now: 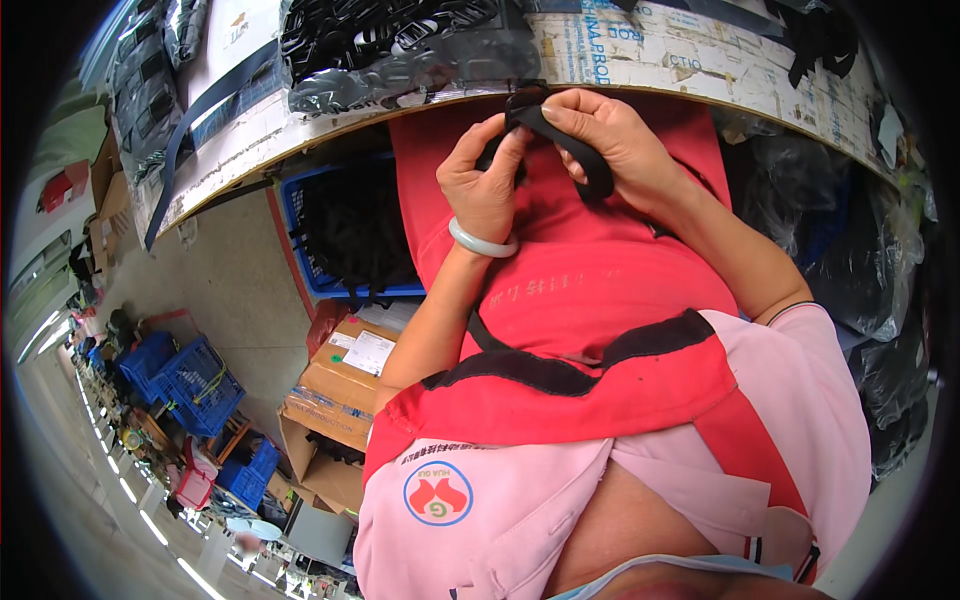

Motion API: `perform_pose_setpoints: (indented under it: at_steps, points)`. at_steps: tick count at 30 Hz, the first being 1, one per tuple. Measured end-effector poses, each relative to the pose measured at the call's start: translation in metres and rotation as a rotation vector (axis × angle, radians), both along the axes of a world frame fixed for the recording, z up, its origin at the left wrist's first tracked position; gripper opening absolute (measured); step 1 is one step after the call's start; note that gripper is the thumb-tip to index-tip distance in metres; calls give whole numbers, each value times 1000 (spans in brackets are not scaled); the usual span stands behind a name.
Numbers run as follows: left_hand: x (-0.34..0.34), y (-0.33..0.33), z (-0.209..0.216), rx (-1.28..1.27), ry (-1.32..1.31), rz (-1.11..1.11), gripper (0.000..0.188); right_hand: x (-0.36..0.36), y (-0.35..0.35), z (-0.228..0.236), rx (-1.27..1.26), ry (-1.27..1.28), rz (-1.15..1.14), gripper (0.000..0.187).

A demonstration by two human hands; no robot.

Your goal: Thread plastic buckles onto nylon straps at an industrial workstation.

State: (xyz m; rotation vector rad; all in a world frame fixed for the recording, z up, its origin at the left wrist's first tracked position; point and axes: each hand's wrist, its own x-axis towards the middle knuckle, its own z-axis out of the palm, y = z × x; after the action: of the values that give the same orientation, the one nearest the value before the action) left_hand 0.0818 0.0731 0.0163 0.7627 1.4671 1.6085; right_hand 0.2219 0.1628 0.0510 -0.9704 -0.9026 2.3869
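A black webbing strap (572,140) is stretched between my two hands just in front of the table's near edge, over my red apron (600,255). My left hand (482,178), with a pale bangle at the wrist, pinches one part of the strap between thumb and fingers. My right hand (612,138) grips the strap from the other side, thumb on top, and a folded length hangs below its fingers. A small dark piece lies at the strap's upper end between my fingertips; its kind cannot be made out.
On the worn table (660,50) sits a clear bag of black plastic buckles (400,40). A dark strap (200,120) hangs over its left edge. Below stand a blue crate (292,225) of black straps and a cardboard box (335,385). Plastic bags (850,250) crowd the right.
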Motion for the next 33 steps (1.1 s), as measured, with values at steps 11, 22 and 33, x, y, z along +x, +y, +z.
perform_pose_setpoints:
  at_steps: [11,22,33]
  points:
    - [1,-5,-1,-88,-159,-8,14,2,-6,2,33,-57,-2,24]
    - [-6,-1,-12,167,387,46,18,-7,-14,-4,-35,26,-129,18]
    - [-8,-4,-20,170,399,-89,19,-7,-5,-17,-58,53,-49,19]
